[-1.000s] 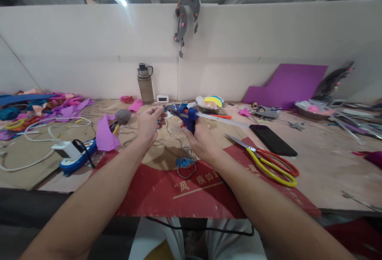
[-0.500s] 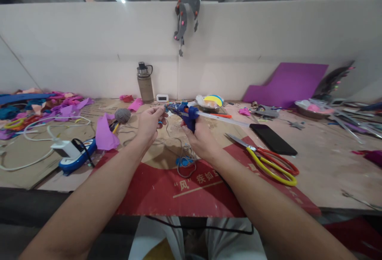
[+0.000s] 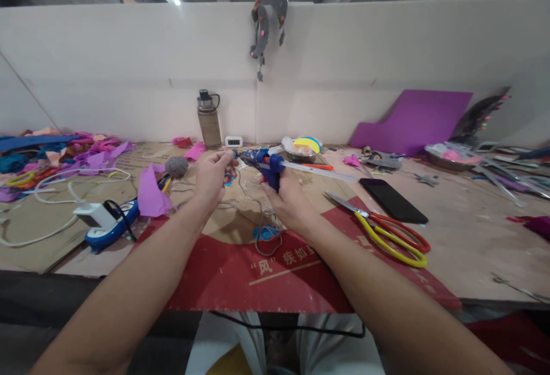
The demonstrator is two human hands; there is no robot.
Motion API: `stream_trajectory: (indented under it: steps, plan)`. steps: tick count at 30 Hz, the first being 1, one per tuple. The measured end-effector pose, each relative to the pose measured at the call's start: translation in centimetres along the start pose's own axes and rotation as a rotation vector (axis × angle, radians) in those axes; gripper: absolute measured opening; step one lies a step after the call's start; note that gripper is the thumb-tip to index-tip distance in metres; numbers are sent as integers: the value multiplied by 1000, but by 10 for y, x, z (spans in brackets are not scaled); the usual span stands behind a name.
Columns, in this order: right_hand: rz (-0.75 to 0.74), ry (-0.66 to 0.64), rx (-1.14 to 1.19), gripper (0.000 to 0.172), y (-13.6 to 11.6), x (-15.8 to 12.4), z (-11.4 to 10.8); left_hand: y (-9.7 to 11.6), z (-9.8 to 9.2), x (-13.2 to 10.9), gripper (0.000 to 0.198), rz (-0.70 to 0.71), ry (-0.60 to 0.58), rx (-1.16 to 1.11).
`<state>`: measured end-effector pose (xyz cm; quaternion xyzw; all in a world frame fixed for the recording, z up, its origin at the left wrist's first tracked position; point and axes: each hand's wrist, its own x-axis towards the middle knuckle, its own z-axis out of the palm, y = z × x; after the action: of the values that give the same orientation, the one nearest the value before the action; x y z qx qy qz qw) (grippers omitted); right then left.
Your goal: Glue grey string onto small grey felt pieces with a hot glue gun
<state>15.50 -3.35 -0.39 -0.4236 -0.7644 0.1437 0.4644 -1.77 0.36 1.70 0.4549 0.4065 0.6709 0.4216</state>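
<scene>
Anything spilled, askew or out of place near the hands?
No spill stands out. The thin grey yarn lies in a loose tangle over a bright blue scrap near the right hand, which holds the blue plastic glue gun; it looks untidy.

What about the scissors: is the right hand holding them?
No, the right hand grips a blue hot glue gun, while the red-and-yellow-handled scissors lie beside the black smartphone.

Single head-worn view, facing forward and angled down, legs [image 3: 337,343] close below, table [image 3: 468,237] across the middle, wall [image 3: 129,65] beyond.
</scene>
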Motion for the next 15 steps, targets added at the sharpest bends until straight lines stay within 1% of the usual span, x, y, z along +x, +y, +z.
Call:
stream_trajectory:
  steps: [6,11,15]
  plan:
    - [-8,13,-9,29,1,-1,1,1,1,0,16,-9,9,-3]
    - [6,19,-23,28,-1,0,-1,-2,1,-1,17,-32,-26,15]
    - [-13,14,-19,27,0,0,-2,-4,2,-2,17,-28,-51,31]
